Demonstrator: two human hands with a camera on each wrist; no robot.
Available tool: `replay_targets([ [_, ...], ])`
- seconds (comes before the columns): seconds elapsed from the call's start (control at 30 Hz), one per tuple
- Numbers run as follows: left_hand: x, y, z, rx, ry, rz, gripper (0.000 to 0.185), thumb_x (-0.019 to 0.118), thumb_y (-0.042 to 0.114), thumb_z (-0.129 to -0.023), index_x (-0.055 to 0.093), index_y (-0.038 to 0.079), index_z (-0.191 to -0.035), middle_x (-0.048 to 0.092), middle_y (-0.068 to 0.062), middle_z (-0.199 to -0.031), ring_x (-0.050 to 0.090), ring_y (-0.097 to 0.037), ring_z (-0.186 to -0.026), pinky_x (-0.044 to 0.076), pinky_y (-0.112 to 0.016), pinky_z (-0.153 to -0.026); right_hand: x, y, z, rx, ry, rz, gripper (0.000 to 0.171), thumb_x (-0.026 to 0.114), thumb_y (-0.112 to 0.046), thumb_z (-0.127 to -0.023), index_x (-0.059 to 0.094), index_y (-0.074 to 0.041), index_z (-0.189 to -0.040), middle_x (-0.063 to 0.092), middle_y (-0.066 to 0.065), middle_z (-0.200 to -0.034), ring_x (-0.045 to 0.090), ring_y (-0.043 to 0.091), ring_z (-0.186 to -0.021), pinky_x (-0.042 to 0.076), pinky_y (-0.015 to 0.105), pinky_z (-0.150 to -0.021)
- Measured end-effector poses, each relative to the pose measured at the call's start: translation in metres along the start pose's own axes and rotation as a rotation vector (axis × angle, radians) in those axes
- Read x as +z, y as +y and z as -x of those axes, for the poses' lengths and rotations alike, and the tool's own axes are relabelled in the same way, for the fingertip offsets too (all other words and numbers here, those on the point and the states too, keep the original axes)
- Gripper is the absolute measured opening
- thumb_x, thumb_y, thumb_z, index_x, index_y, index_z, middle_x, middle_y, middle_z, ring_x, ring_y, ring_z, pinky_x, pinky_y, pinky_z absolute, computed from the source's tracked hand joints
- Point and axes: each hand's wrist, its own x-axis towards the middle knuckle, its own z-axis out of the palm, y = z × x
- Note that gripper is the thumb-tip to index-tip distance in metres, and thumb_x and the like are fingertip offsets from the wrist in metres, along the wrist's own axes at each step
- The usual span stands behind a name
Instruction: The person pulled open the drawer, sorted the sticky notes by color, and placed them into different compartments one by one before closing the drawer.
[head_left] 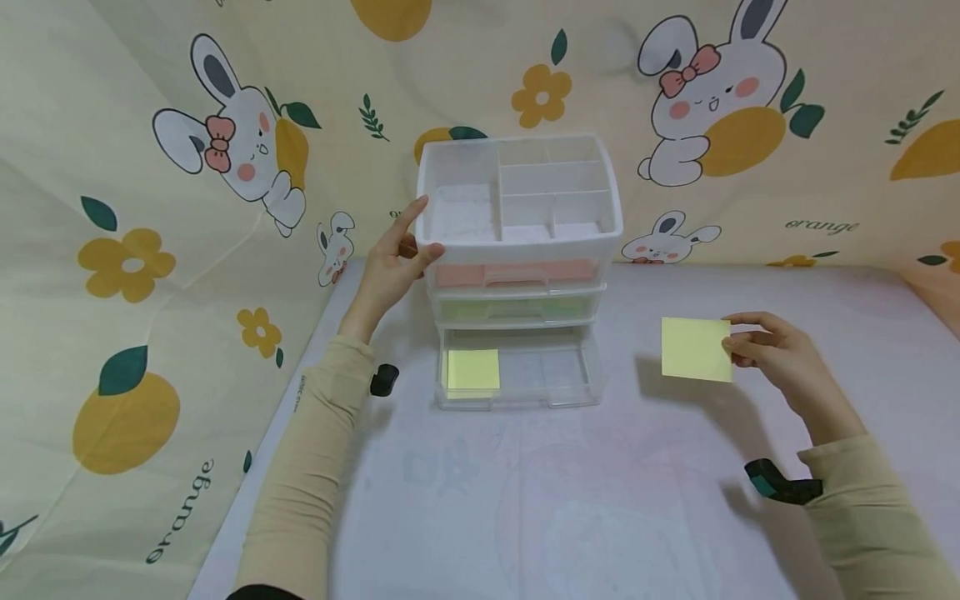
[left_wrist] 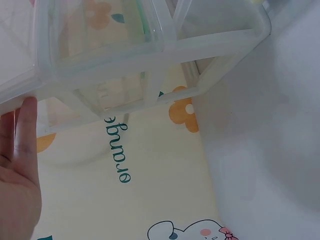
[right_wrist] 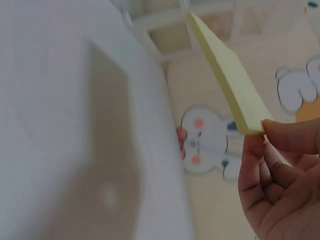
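Pinching a yellow sticky-note pad [head_left: 696, 349] above the table [head_left: 637, 500] in my right hand [head_left: 772, 354], I rest my left hand [head_left: 390, 267], fingers straight, against the drawer organizer [head_left: 517, 217].

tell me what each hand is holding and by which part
Right hand pinches the yellow sticky pad by its right edge; left hand holds nothing, resting against the organizer.

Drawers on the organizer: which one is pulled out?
The bottom clear drawer: it juts forward with a yellow sticky pad inside. The pink drawer and green drawer above sit flush.
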Motion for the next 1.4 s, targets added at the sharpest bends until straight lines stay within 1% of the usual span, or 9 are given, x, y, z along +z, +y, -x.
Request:
replay_targets([
  [0.2, 0.001, 0.002, 0.0, 0.022, 0.004, 0.006, 0.065, 0.062, 0.053, -0.08, 0.032, 0.052, -0.138, 0.049, -0.002, -0.084, 0.055, -0.018, -0.077, 0.053, -0.026, -0.068, 0.023, -0.034, 0.01, -0.111, -0.026, -0.038, 0.021, 0.058, -0.017, -0.092, 0.052, -0.023, -0.112, 0.062, -0.022, -0.082, 0.059, -0.001, -0.071, 0.05, 0.014, -0.064],
  [0.43, 0.001, 0.0, 0.0, 0.026, 0.006, 0.005, 0.069, 0.061, 0.058, -0.077, 0.031, 0.05, -0.139, 0.049, -0.003, -0.083, 0.056, -0.018, -0.076, 0.053, -0.027, -0.067, 0.056, -0.052, 0.01, -0.24, -0.072, -0.023, 0.025, 0.057, -0.018, -0.093, 0.05, -0.015, -0.118, 0.062, -0.02, -0.087, 0.061, -0.001, -0.076, 0.051, 0.014, -0.07],
  [0.6, 0.001, -0.001, 0.001, 0.02, 0.005, -0.002, 0.069, 0.061, 0.054, -0.079, 0.031, 0.047, -0.141, 0.049, -0.003, -0.085, 0.056, -0.018, -0.078, 0.053, -0.027, -0.068, 0.08, -0.06, 0.005, -0.269, -0.103, -0.06, 0.027, 0.057, -0.017, -0.093, 0.047, -0.01, -0.117, 0.061, -0.015, -0.088, 0.06, 0.0, -0.077, 0.052, 0.017, -0.071],
  [0.73, 0.001, -0.001, 0.001, 0.022, 0.004, -0.002, 0.068, 0.061, 0.056, -0.079, 0.031, 0.049, -0.14, 0.05, -0.004, -0.085, 0.056, -0.018, -0.078, 0.053, -0.027, -0.069, 0.099, -0.066, 0.0, -0.277, -0.134, -0.053, 0.029, 0.055, -0.013, -0.094, 0.043, -0.004, -0.118, 0.06, -0.004, -0.09, 0.06, 0.002, -0.077, 0.052, 0.017, -0.071],
  [0.87, 0.001, -0.002, 0.0, 0.029, 0.006, -0.002, 0.068, 0.06, 0.059, -0.078, 0.03, 0.053, -0.138, 0.05, -0.003, -0.085, 0.055, -0.018, -0.078, 0.054, -0.028, -0.068, 0.117, -0.07, -0.007, -0.309, -0.142, 0.001, 0.027, 0.055, -0.01, -0.093, 0.044, -0.003, -0.117, 0.061, 0.014, -0.093, 0.062, 0.006, -0.076, 0.052, 0.018, -0.07],
  [0.93, 0.001, -0.002, 0.0, 0.035, 0.007, -0.003, 0.068, 0.06, 0.059, -0.077, 0.03, 0.051, -0.139, 0.05, -0.004, -0.084, 0.056, -0.018, -0.077, 0.054, -0.028, -0.068, 0.125, -0.071, -0.01, -0.325, -0.145, 0.038, 0.026, 0.056, -0.009, -0.093, 0.046, -0.004, -0.117, 0.062, 0.019, -0.092, 0.062, 0.01, -0.075, 0.052, 0.022, -0.069],
  [1.13, 0.002, -0.002, -0.001, 0.031, 0.002, -0.011, 0.067, 0.06, 0.059, -0.078, 0.029, 0.054, -0.137, 0.049, -0.003, -0.083, 0.056, -0.019, -0.077, 0.054, -0.029, -0.069, 0.144, -0.072, -0.016, -0.332, -0.191, 0.135, 0.025, 0.056, -0.01, -0.093, 0.048, -0.008, -0.116, 0.066, 0.018, -0.092, 0.064, 0.028, -0.079, 0.055, 0.04, -0.072],
  [1.27, 0.002, -0.002, -0.001, 0.023, 0.006, -0.014, 0.065, 0.061, 0.055, -0.08, 0.029, 0.054, -0.137, 0.049, -0.002, -0.084, 0.055, -0.018, -0.077, 0.053, -0.028, -0.069, 0.153, -0.075, -0.019, -0.323, -0.225, 0.18, 0.025, 0.056, -0.009, -0.093, 0.049, -0.009, -0.117, 0.067, 0.018, -0.094, 0.066, 0.032, -0.08, 0.056, 0.036, -0.07],
  [1.4, 0.002, 0.0, 0.0, 0.008, 0.007, -0.01, 0.066, 0.062, 0.048, -0.082, 0.029, 0.051, -0.139, 0.049, -0.002, -0.084, 0.055, -0.017, -0.078, 0.053, -0.026, -0.069, 0.164, -0.078, -0.021, -0.332, -0.276, 0.249, 0.027, 0.057, -0.008, -0.092, 0.049, -0.003, -0.118, 0.068, 0.019, -0.095, 0.067, 0.025, -0.076, 0.055, 0.033, -0.067],
])
